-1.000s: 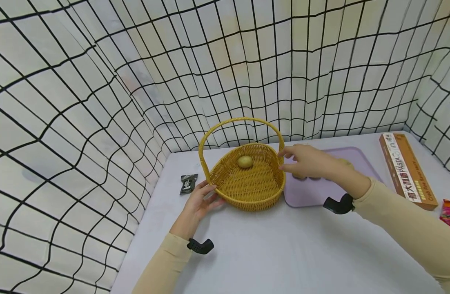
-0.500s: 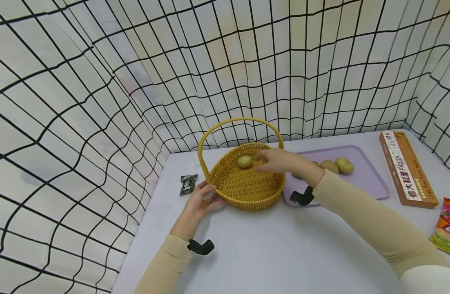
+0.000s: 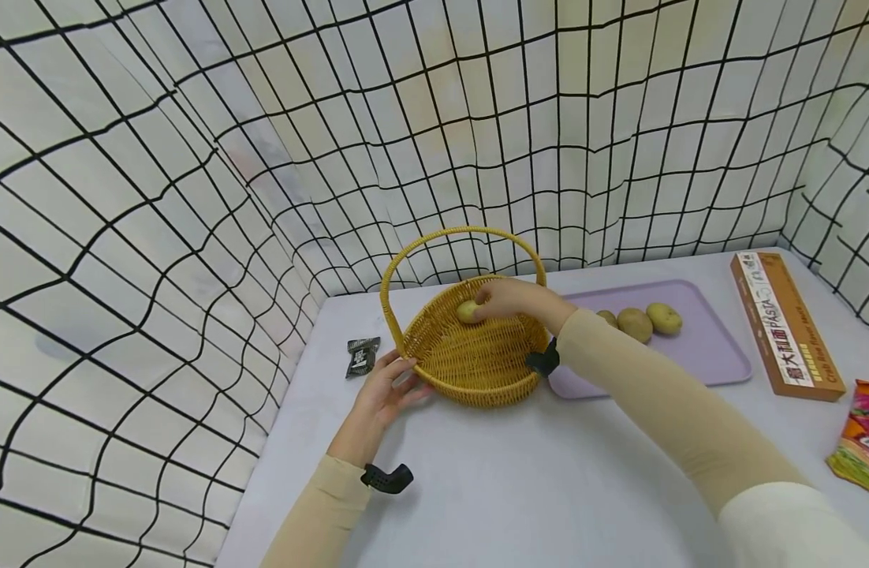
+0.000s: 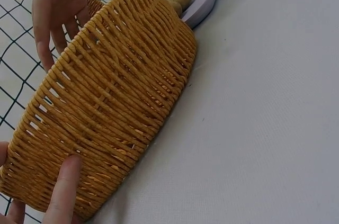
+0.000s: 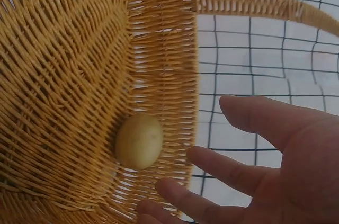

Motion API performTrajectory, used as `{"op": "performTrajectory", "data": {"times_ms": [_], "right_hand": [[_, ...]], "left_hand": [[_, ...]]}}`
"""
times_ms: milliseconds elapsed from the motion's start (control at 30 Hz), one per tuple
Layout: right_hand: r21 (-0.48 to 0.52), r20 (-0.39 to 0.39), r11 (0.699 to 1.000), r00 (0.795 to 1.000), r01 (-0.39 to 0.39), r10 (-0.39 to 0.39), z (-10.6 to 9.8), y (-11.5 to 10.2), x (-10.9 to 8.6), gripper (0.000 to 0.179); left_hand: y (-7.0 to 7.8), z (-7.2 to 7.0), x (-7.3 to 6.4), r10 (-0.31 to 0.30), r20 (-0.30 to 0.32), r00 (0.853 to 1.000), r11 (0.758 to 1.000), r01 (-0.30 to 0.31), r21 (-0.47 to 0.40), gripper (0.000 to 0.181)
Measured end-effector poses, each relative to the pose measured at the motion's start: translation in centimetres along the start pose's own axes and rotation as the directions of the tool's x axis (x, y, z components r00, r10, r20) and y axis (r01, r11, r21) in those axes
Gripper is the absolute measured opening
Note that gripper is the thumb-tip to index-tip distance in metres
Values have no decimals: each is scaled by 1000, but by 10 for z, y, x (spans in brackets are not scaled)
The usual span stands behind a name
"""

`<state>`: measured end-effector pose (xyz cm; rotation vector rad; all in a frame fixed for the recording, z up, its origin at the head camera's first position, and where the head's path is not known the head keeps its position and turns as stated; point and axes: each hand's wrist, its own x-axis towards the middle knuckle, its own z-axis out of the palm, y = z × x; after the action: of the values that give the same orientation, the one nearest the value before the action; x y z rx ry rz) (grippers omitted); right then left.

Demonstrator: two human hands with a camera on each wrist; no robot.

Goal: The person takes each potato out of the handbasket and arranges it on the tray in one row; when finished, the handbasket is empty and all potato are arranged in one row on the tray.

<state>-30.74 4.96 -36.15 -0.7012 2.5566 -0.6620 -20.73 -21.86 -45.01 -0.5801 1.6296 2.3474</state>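
A yellow woven basket (image 3: 477, 363) with a tall hoop handle stands on the table, one potato (image 3: 466, 312) lying inside near its back left wall. My left hand (image 3: 383, 398) holds the basket at its left rim, thumb at the top and fingers against the outer weave (image 4: 100, 102). Over the basket's interior reaches my right hand (image 3: 516, 300), its fingertips right by the potato. In the right wrist view, the fingers of the right hand (image 5: 254, 171) are spread and fairly straight beside the potato (image 5: 140, 142), with nothing gripped.
Right of the basket lies a purple tray (image 3: 704, 355) bearing several potatoes (image 3: 635, 323), partly hidden by the right sleeve. Farther right are a pasta box (image 3: 785, 327) and a colourful packet (image 3: 867, 442). A small black wrapped packet (image 3: 362, 356) lies to the left. Black netting (image 3: 505, 158) encloses the table.
My right hand has moved left from the basket's right rim, across the interior to the potato. The left hand and the basket have stayed in place.
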Motion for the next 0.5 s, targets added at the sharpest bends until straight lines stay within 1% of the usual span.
{"op": "performTrajectory", "data": {"times_ms": [100, 167, 267, 367, 433, 500], "right_hand": [[8, 10, 1000, 1000, -22, 22, 2, 2, 10, 56], [22, 23, 998, 998, -51, 51, 3, 1, 16, 56], [51, 17, 995, 996, -86, 85, 4, 0, 23, 56], [91, -24, 994, 998, -53, 55, 9, 3, 33, 54], [110, -43, 994, 999, -1, 6, 13, 6, 39, 54], [123, -42, 992, 998, 40, -35, 16, 7, 43, 54]], "left_hand": [[1, -1, 0, 0, 1, 1000, 1000, 0, 4, 68], [2, -2, 0, 0, 3, 1000, 1000, 0, 6, 68], [3, -3, 0, 10, 4, 1000, 1000, -10, 5, 69], [3, -3, 1, 16, 7, 1000, 1000, -16, 2, 70], [2, -3, 1, 13, 10, 1000, 1000, -13, -1, 70], [0, -3, 2, 14, 11, 1000, 1000, -14, 0, 71]]}}
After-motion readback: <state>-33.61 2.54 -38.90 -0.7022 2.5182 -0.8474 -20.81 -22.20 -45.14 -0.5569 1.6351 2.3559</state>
